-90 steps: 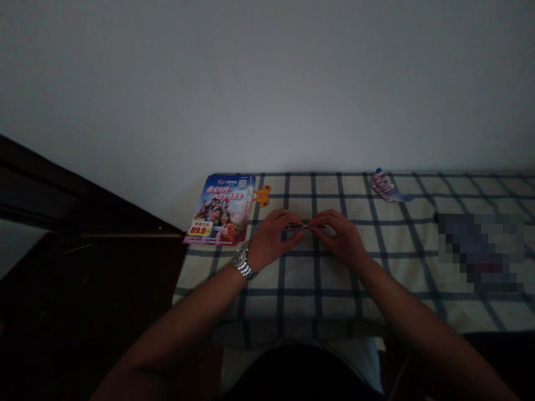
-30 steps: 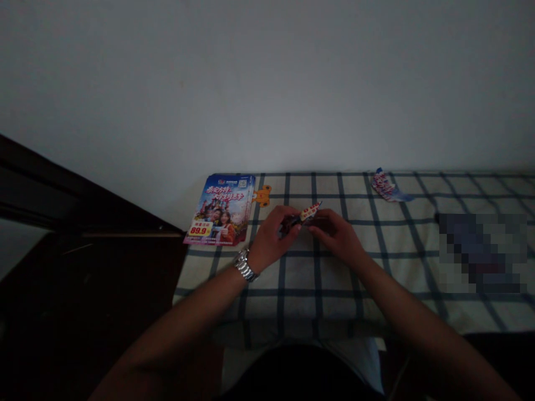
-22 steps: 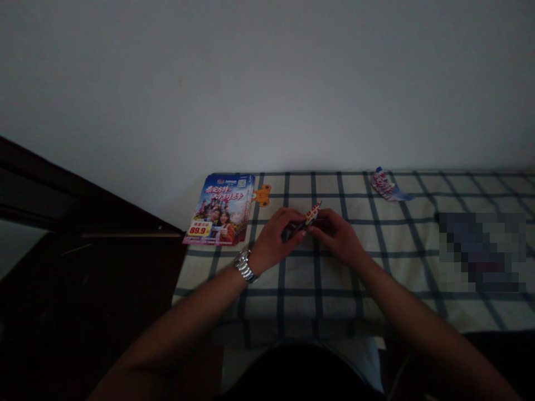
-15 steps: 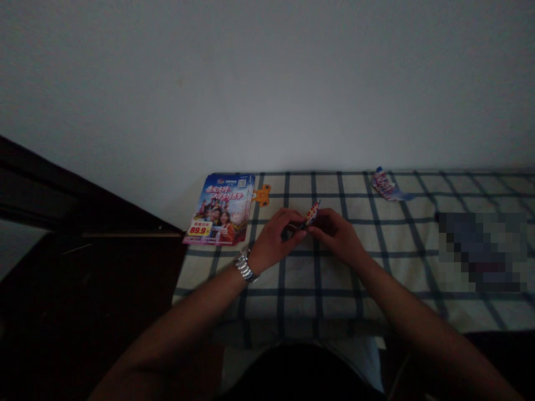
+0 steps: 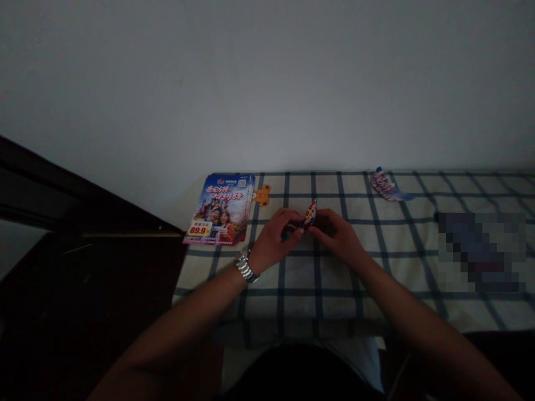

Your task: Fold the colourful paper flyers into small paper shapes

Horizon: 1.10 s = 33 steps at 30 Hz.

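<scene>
My left hand, with a metal watch on its wrist, and my right hand meet over the checked cloth. Both pinch a small folded flyer piece, printed red, white and yellow, which stands up between the fingertips. The fingers of both hands are curled and closed on it. Its lower part is hidden behind my fingers.
A stack of colourful flyers lies at the cloth's far left corner, with a small orange figure beside it. A folded paper shape lies at the far right by the wall. A blurred patch covers something at right. Dark furniture stands left.
Three seconds ago the folded piece lay flat and narrow between my fingertips. Since then one end has been raised and turned upright. My hands have stayed in the same place.
</scene>
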Available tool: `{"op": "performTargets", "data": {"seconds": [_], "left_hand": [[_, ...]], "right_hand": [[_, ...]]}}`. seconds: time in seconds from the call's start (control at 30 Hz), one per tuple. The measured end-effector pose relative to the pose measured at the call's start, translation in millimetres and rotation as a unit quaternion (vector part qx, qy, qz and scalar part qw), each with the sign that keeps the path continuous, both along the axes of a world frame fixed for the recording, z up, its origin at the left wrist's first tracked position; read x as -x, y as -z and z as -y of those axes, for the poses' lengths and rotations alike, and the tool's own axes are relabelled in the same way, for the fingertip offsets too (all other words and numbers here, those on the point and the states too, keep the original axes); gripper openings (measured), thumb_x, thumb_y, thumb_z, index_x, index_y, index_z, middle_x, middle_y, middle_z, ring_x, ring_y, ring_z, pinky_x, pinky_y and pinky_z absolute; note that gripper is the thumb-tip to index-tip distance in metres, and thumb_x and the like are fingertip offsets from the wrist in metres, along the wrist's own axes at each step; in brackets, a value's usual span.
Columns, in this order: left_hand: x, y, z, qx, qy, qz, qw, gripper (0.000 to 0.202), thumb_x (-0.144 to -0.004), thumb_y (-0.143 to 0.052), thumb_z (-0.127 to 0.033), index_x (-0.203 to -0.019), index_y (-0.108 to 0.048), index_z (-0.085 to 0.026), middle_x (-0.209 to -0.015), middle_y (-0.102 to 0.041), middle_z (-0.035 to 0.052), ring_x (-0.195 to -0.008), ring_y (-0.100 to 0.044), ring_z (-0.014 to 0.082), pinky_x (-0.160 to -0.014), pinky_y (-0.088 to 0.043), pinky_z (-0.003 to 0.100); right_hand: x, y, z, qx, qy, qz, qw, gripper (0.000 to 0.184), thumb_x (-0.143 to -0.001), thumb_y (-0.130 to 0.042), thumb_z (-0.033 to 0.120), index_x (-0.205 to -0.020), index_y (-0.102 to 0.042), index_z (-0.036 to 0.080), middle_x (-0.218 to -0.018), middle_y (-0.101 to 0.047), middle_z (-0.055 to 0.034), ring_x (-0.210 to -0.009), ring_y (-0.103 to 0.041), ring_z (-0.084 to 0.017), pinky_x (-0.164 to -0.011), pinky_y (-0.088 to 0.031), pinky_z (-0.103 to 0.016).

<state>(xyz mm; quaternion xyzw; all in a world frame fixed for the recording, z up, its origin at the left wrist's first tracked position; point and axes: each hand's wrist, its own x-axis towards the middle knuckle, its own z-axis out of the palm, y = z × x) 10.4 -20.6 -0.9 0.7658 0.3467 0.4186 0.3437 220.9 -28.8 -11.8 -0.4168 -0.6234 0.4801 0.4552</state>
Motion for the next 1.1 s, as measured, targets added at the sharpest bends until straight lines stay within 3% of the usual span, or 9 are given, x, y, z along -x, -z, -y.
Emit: {"op": "performTargets", "data": {"seconds": [0.37,0.5,0.67,1.1], "left_hand": [[-0.5,-0.8,0.6,-0.045,-0.025,-0.024,0.998,0.023,-0.092,-0.067,-0.023,-0.115,-0.063,-0.022,-0.115,-0.062,0.0070,-0.105,-0.064,0.0190,-0.089,-0.060,0.035],[-0.4,-3.0,1.1,-0.078,-0.035,-0.043,0.995,0.026,-0.091,-0.069,-0.021,-0.116,-0.064,-0.023,-0.117,-0.063,0.0073,-0.110,-0.063,0.0204,-0.095,-0.058,0.040],[-0.8,-5.3,2.2,-0.090,-0.037,-0.053,0.994,0.027,-0.092,-0.066,-0.019,-0.119,-0.065,-0.022,-0.121,-0.063,0.0078,-0.109,-0.065,0.0192,-0.094,-0.059,0.039],[-1.3,-6.0,2.6,-0.091,-0.048,-0.049,0.993,0.028,-0.090,-0.067,-0.017,-0.118,-0.064,-0.022,-0.116,-0.065,0.0068,-0.104,-0.066,0.0191,-0.089,-0.061,0.036]], "right_hand": [[3.0,-0.1,0.5,0.035,-0.005,-0.022,0.999,0.042,-0.085,-0.077,0.043,-0.120,-0.060,0.026,-0.115,-0.075,-0.0067,-0.109,-0.072,-0.025,-0.103,-0.057,-0.046],[3.8,-2.3,0.6,0.037,-0.021,-0.029,0.999,0.035,-0.086,-0.077,0.040,-0.114,-0.061,0.027,-0.112,-0.075,-0.0059,-0.105,-0.072,-0.025,-0.100,-0.058,-0.045],[4.8,-4.5,0.8,0.040,-0.008,-0.036,0.999,0.032,-0.084,-0.078,0.038,-0.105,-0.058,0.026,-0.104,-0.073,-0.0046,-0.099,-0.072,-0.023,-0.092,-0.060,-0.041],[4.4,0.0,-0.1,0.033,-0.004,-0.015,0.999,0.031,-0.084,-0.076,0.039,-0.105,-0.056,0.027,-0.102,-0.072,-0.0046,-0.097,-0.071,-0.024,-0.089,-0.060,-0.041]]}}
